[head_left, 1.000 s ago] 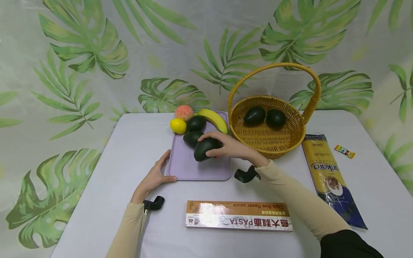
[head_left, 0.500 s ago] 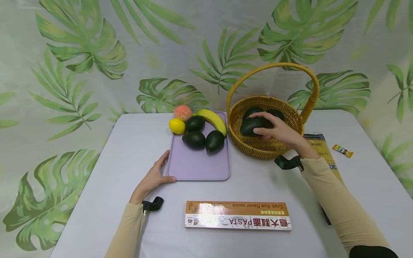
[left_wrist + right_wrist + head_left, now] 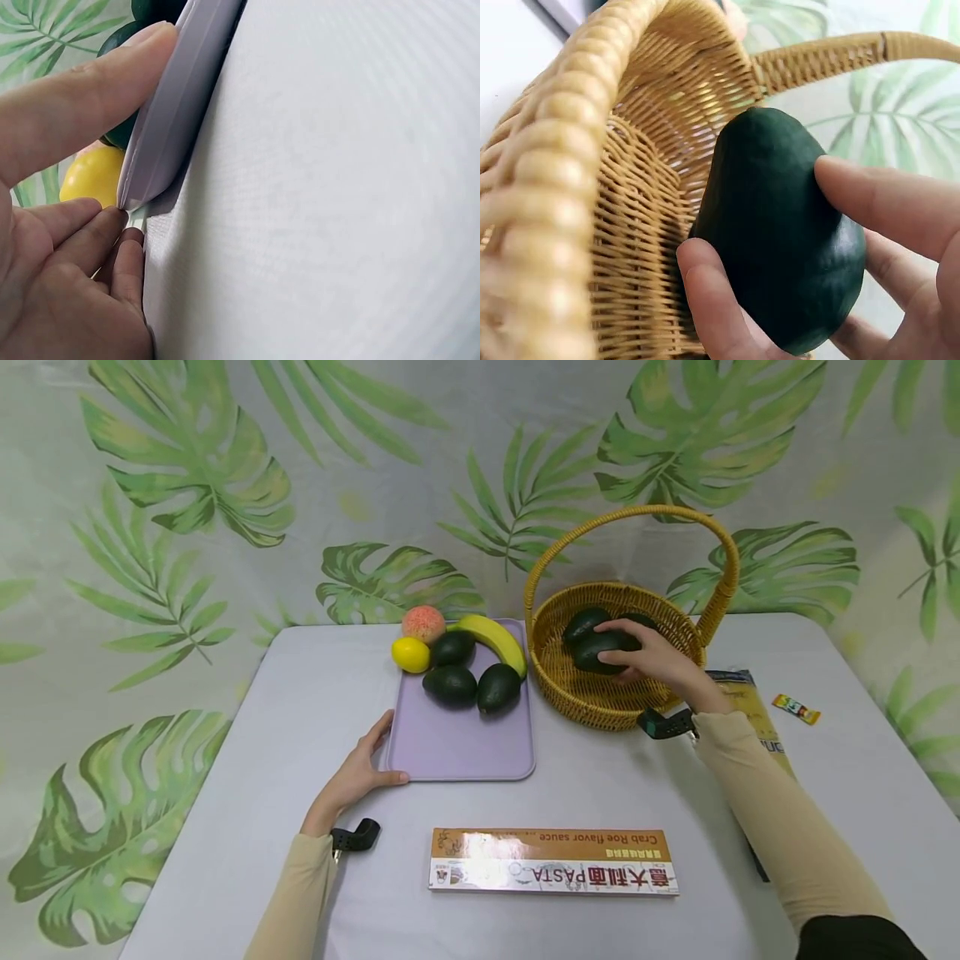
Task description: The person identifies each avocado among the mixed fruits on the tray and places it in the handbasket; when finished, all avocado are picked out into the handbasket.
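Observation:
My right hand (image 3: 648,656) grips a dark green avocado (image 3: 592,653) inside the wicker basket (image 3: 600,717). In the right wrist view, fingers lie on both sides of this avocado (image 3: 780,225). Behind it in the basket sit another avocado (image 3: 583,623) and a third (image 3: 641,620), partly covered by the hand. My left hand (image 3: 356,777) rests against the near left corner of the lilac tray (image 3: 461,752). In the left wrist view, the thumb touches the tray's rim (image 3: 169,112) and the other fingers lie outstretched beside its corner.
On the tray are several avocados (image 3: 450,685) and a banana (image 3: 495,639). A lemon (image 3: 410,655) and a peach (image 3: 423,623) sit at its far left corner. A pasta box (image 3: 553,862) lies in front. Rightward are a spaghetti bag (image 3: 750,706), partly under the arm, and a small sachet (image 3: 797,709).
My right hand has carried the avocado from above the tray rightward into the basket, then slightly further right and back beside the other avocados. My left hand has stayed at the tray.

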